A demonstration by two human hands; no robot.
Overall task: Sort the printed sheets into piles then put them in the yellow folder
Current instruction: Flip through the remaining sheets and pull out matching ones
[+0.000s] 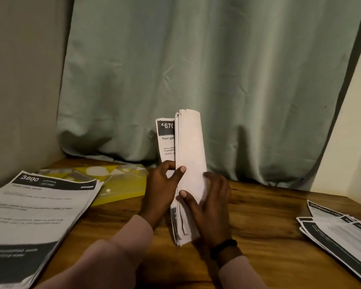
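Observation:
A stack of printed sheets (191, 147) stands on edge on the wooden table (258, 215), blank backs toward me. My left hand (162, 188) grips its left side, thumb on the back sheet. My right hand (209, 207) holds the right side, thumb across the back. One sheet headed with a number in a dark band leans out to the left. The yellow folder (123, 188) lies flat behind my left hand. A pile of sheets (29, 215) headed "3800" lies at the left, partly over the folder. Another fanned pile (342, 232) lies at the right edge.
A green curtain (196, 69) hangs behind the table down to its far edge. A grey wall (19, 80) closes the left side and a pale wall (358, 122) the right. Bare wood shows between the two flat piles.

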